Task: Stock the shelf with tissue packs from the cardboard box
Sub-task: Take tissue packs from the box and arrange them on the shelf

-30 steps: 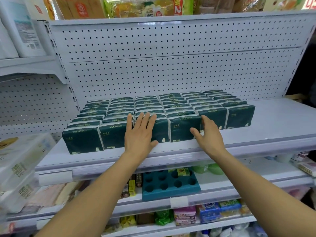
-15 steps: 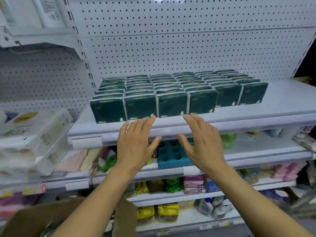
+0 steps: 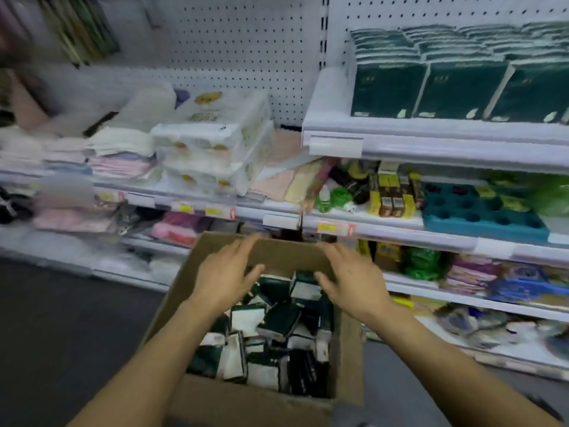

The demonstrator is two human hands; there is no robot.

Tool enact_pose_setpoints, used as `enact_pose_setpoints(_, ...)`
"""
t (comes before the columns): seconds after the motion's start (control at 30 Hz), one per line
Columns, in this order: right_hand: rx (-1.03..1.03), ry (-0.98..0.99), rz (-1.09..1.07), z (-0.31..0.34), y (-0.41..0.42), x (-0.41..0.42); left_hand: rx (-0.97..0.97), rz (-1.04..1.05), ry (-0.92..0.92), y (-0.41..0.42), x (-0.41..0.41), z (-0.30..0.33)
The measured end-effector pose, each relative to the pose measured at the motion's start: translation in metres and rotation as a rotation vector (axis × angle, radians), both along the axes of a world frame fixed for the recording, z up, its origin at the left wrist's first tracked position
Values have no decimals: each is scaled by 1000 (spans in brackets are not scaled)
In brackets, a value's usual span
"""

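Because the brown cardboard box (image 3: 215, 405) sits on the floor below the white metal shelf (image 3: 431, 134), loose dark green tissue packs (image 3: 278, 322) lie jumbled inside it within reach, while 3 neat fronts of stocked packs (image 3: 462, 87) face outward above. Both forearms reach forward and down; the left hand (image 3: 223, 277) and right hand (image 3: 354, 283) hover over the box, palms down, fingers spread and holding nothing.
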State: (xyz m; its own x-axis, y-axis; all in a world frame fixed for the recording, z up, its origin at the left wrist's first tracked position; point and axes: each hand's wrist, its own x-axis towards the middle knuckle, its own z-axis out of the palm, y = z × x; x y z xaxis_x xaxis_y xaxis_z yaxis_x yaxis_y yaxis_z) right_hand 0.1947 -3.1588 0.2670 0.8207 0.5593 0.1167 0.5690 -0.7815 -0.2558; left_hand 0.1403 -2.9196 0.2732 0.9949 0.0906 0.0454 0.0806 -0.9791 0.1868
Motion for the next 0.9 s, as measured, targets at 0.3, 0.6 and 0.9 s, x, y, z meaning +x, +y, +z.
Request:
enact_pose_setpoints(0.3, -390, 420, 174, -114, 73, 24, -100, 189, 523, 92, -31, -125)
enact_pose_setpoints(0.6, -420, 707, -171, -229, 113, 19, -110, 448, 804, 99, -25, -215)
enact_pose_setpoints(0.9, -190, 893, -487, -268, 119, 33, -273, 754, 773, 101, -15, -232)
